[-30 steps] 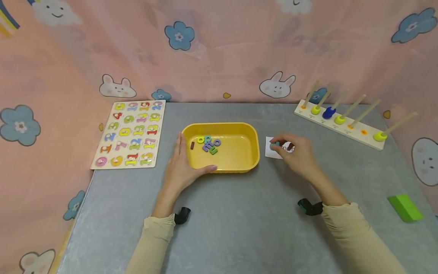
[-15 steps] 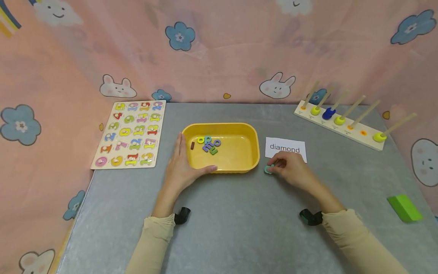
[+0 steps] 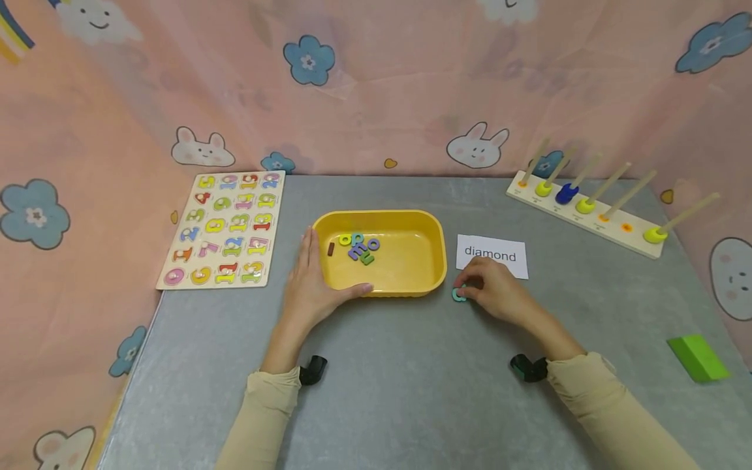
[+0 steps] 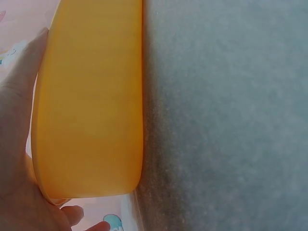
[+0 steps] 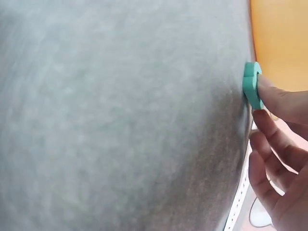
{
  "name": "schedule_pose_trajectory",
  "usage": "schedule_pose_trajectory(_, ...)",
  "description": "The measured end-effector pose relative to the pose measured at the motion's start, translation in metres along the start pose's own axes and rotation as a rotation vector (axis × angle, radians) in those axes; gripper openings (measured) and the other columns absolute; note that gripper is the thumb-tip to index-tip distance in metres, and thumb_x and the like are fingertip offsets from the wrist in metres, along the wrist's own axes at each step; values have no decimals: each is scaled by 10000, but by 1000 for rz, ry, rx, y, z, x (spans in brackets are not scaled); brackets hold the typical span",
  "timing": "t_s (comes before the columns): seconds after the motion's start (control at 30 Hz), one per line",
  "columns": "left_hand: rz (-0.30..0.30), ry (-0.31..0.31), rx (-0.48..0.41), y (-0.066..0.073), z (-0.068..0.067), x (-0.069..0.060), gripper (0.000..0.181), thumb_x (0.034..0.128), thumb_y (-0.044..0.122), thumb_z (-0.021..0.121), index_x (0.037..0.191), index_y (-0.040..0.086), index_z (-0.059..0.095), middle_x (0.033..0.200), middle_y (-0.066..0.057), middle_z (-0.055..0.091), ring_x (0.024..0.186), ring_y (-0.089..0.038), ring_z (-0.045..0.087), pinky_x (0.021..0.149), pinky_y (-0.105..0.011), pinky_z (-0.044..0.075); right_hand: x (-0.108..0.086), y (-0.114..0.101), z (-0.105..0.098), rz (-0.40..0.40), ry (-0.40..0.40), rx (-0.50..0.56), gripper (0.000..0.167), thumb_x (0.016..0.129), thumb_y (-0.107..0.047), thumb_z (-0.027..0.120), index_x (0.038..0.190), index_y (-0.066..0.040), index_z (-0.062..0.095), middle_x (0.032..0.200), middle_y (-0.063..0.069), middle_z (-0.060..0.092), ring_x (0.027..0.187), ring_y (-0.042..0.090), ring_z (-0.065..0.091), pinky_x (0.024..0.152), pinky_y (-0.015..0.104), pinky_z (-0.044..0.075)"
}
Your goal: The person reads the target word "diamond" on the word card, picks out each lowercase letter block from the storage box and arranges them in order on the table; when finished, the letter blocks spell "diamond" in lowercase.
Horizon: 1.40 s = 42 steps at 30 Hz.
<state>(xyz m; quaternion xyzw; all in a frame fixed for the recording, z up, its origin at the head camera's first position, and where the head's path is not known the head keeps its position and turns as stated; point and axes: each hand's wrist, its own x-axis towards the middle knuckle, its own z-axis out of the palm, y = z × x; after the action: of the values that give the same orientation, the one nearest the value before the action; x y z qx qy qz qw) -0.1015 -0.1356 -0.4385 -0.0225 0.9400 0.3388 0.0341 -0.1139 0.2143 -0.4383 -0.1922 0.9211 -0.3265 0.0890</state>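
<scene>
A yellow tray [image 3: 405, 282] holds several small coloured letters [image 3: 357, 250] near its left end. The left hand [image 3: 311, 284] lies along the tray's left side, fingers straight, thumb over the front rim; in the left wrist view, that hand [image 4: 19, 144] is beside the tray wall [image 4: 91, 106]. Just right of the tray, the right hand [image 3: 499, 294] pinches a teal letter [image 3: 458, 295] at the tabletop, below a white card [image 3: 505, 251] reading "diamond". The right wrist view has thumb and forefinger of the right hand [image 5: 284, 144] on the teal letter [image 5: 250, 85].
A number puzzle board [image 3: 220, 232] lies at the left of the grey table [image 3: 399, 391]. Back right stands a peg board [image 3: 587, 215] with rings on several pegs. A green block [image 3: 698, 358] sits near the right edge.
The right hand has come down and slightly left from over the card with the teal letter, uncovering the printed word. The left hand and tray have stayed in place.
</scene>
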Motion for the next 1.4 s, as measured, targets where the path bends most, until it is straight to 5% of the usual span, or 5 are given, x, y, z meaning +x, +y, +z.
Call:
schedule_pose_trajectory(0.33, 1, -2, 7, 1, -2, 0, 1507, 683, 766, 862, 1713, 202, -82, 1813, -46, -17, 1680, -263, 15, 1314, -632, 175, 12, -25, -14, 110, 57, -48, 183, 978, -113, 767, 1138, -30, 738, 1107, 154, 713, 1032, 327, 628, 911, 523, 553)
schedule_pose_trajectory(0.53, 4, -4, 17, 0, -3, 0, 1508, 684, 764, 863, 1714, 189, -76, 1813, -48, -13, 1679, -292, 28, 1332, -597, 144, 30, -53, -11, -9, 162, 50, 249, 1020, -83, 701, 1253, 3, 694, 1245, 199, 681, 1149, 371, 583, 972, 545, 517)
schedule_pose_trajectory(0.73, 3, -4, 3, 0, -2, 0, 1511, 679, 771, 864, 1714, 196, -74, 1813, -37, -12, 1674, -314, 55, 1331, -594, 154, 52, -79, 12, -64, 3, 48, 452, 1012, -171, 732, 1434, -56, 619, 1461, 163, 616, 1397, 357, 507, 1198, 570, 417)
schedule_pose_trajectory(0.93, 13, 5, 5, 0, -1, 0, 1507, 687, 752, 873, 1716, 166, -60, 1812, -49, 0, 1670, -329, 77, 1332, -583, 163, 79, -94, 41, -106, -147, -12, 551, 1042, -240, 692, 1539, -64, 534, 1557, 168, 556, 1387, 374, 501, 1209, 547, 411)
schedule_pose_trajectory(1.4, 45, 5, 40, 0, -1, 1, 1493, 712, 760, 852, 1712, 143, -69, 1812, -61, -14, 1669, -349, 69, 1328, -600, 160, 128, -114, 84, -267, -194, -89, 484, 1073, -202, 646, 1537, -89, 568, 1597, 94, 551, 1443, 331, 498, 1288, 501, 315)
